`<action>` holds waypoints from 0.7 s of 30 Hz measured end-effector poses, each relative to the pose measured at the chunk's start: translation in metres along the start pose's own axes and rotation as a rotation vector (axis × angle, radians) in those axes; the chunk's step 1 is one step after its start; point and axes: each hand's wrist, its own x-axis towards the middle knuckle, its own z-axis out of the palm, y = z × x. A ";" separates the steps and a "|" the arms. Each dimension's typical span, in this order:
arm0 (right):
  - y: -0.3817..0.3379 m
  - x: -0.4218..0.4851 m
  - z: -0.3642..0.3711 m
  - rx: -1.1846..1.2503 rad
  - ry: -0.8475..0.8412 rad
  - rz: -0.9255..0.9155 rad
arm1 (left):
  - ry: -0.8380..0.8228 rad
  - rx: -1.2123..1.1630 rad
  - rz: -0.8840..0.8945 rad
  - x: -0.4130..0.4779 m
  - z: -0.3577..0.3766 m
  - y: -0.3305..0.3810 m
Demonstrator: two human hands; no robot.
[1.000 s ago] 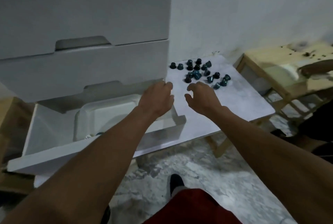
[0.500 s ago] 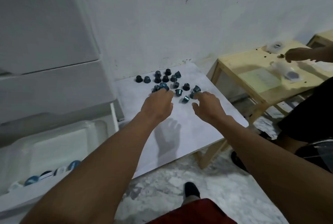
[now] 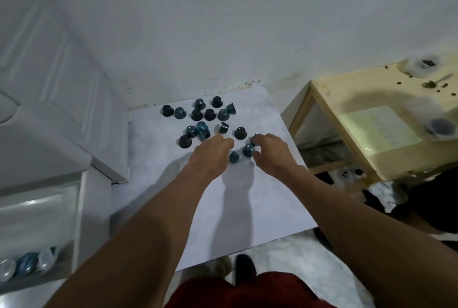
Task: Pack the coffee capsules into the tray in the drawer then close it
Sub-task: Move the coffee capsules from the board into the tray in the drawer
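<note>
Capsules (image 3: 209, 114): a loose dark and teal cluster on the white table (image 3: 247, 208), spread over its 12 o'clock end. Some sit upright, some are tipped on their sides.
Right hand (image 3: 271, 153): at 4 o'clock of the cluster, thumb and fingers curled round a teal capsule (image 3: 248, 150) on the near fringe.
Left hand (image 3: 213, 153): at 6 o'clock of the cluster, fingers bent down onto its near edge. The tips are hidden, so I cannot tell whether they grasp anything.
Loose capsule (image 3: 233, 156): tipped over on the table, between the two hands.
Drawer (image 3: 83, 208): pulled open at 8 o'clock of the view, below the white cabinet (image 3: 49, 84).
Tray (image 3: 37, 211): pale plastic, sitting inside the drawer.
Packed capsules (image 3: 27, 262): a short row along the tray's 6 o'clock edge, perhaps three or four, too blurred to count.
Wooden table (image 3: 329, 94): at 3 o'clock of the view, carrying a paper sheet (image 3: 376, 129) and two clear cups (image 3: 441, 127) with dark contents, both blurred.
Change: half a second before, both hands hung just short of the cluster. Now they have reached it, and the right has closed on its capsule. The drawer and tray sit further toward 8 o'clock in the view.
</note>
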 end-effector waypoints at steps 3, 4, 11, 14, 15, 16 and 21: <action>0.004 0.015 0.010 0.012 -0.035 -0.014 | -0.041 -0.013 -0.006 0.016 0.010 -0.003; 0.005 0.020 0.014 0.011 -0.045 -0.013 | -0.061 -0.026 -0.014 0.020 0.014 -0.003; 0.012 0.048 0.029 0.017 -0.134 -0.009 | -0.153 -0.053 -0.002 0.044 0.034 -0.007; 0.014 0.054 0.035 0.007 -0.152 -0.023 | -0.159 -0.015 0.035 0.049 0.039 -0.009; 0.015 0.055 0.037 0.001 -0.159 -0.026 | -0.155 -0.015 0.040 0.050 0.039 -0.010; 0.016 0.056 0.039 -0.002 -0.164 -0.028 | -0.150 -0.022 0.040 0.052 0.039 -0.012; 0.018 0.062 0.036 -0.009 -0.184 -0.053 | -0.134 0.004 0.041 0.057 0.036 -0.016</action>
